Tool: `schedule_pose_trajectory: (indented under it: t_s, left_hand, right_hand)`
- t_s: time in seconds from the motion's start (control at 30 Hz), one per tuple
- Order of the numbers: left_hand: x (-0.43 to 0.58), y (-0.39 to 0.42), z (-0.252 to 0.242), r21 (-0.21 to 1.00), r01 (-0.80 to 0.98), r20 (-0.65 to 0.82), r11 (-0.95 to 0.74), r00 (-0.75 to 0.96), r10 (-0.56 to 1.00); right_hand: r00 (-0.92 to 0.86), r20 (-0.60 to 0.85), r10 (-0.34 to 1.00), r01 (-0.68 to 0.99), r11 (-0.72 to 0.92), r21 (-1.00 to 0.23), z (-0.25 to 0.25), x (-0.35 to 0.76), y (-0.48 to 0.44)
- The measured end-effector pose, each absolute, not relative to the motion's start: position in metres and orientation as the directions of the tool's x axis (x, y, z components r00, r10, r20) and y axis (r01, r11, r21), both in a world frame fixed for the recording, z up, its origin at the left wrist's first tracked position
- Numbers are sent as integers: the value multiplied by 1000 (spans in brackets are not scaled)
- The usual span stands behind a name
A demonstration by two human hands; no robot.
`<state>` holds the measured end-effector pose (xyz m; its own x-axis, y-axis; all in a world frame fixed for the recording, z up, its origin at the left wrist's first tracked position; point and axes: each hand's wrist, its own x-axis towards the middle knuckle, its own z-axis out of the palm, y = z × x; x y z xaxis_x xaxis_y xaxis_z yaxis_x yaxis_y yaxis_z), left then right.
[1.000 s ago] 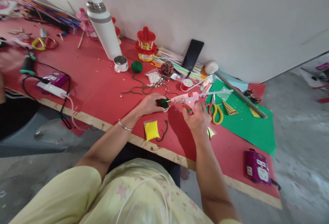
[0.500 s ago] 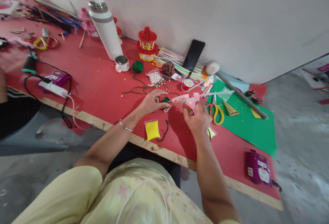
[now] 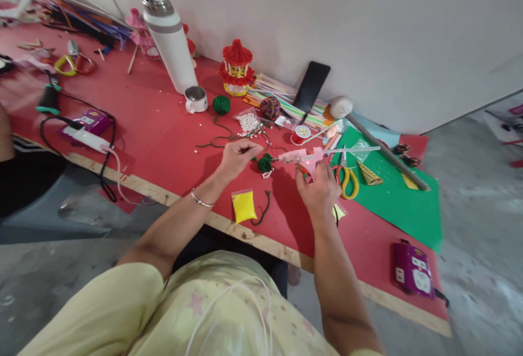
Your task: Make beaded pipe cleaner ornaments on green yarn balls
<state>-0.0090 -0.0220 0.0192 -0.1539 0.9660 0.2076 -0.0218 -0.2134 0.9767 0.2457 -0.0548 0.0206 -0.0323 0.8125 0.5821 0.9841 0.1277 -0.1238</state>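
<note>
A pink hot glue gun [image 3: 312,162] with a long clear glue stick in its back is held in my right hand [image 3: 317,188], fingers wrapped round its handle. Its nozzle points left, at a small dark green tuft [image 3: 265,163] that appears to touch or nearly touch the tip. White beads [image 3: 267,174] show just below the tuft. My left hand [image 3: 237,158] is left of the tuft, thumb and fingers pinched together; what sits between the fingertips is too small to make out. A yellow packet [image 3: 244,206] lies nearer my body, beside a short dark green yarn piece [image 3: 265,210].
Yellow-handled scissors [image 3: 348,181] lie by a green sheet [image 3: 400,198]. Behind are a bag of white beads [image 3: 247,120], a green yarn ball [image 3: 221,104], a red thread spool [image 3: 301,134], a flask [image 3: 171,45] and a phone [image 3: 312,86]. A purple power box [image 3: 413,270] sits right.
My left hand has moved slightly left, its fingers closing to a pinch, and the green tuft shows more fully at the nozzle. The glue gun stays in my right hand.
</note>
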Motion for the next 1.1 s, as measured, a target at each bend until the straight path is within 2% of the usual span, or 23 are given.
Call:
schedule_pose_trajectory:
  t_s: [0.23, 0.33, 0.47, 0.57, 0.7, 0.8, 0.87, 1.1]
  left_hand:
    - [-7, -21, 10, 980, 36, 198, -195, -113, 974]
    - [-5, -20, 8, 969, 76, 235, -236, 19, 972]
    - [1, -25, 9, 961, 33, 266, -275, 160, 951]
    - [2, -32, 16, 964, -40, 265, -263, 92, 960]
    - [0, -29, 22, 965, -227, 110, -133, -112, 988]
    - [-3, -22, 19, 977, -185, 53, -111, -294, 954]
    - [-3, -19, 16, 982, -165, 35, -88, -300, 953]
    - [3, -20, 13, 966, -259, -12, -23, -135, 991]
  right_hand:
    - [-79, 616, 784, 981, 170, -92, 19, 245, -55]
    - [-102, 619, 778, 976, 200, -90, 18, 244, -55]
    - [-124, 605, 786, 962, 244, -121, 18, 243, -57]
    - [-86, 605, 792, 962, 224, -157, 18, 243, -57]
    - [-28, 560, 828, 968, 163, -192, 19, 245, -56]
    - [-3, 542, 840, 963, 148, -225, 19, 246, -56]
    - [-1, 538, 843, 962, 148, -230, 18, 246, -56]
    - [-22, 557, 830, 965, 163, -205, 14, 247, -55]
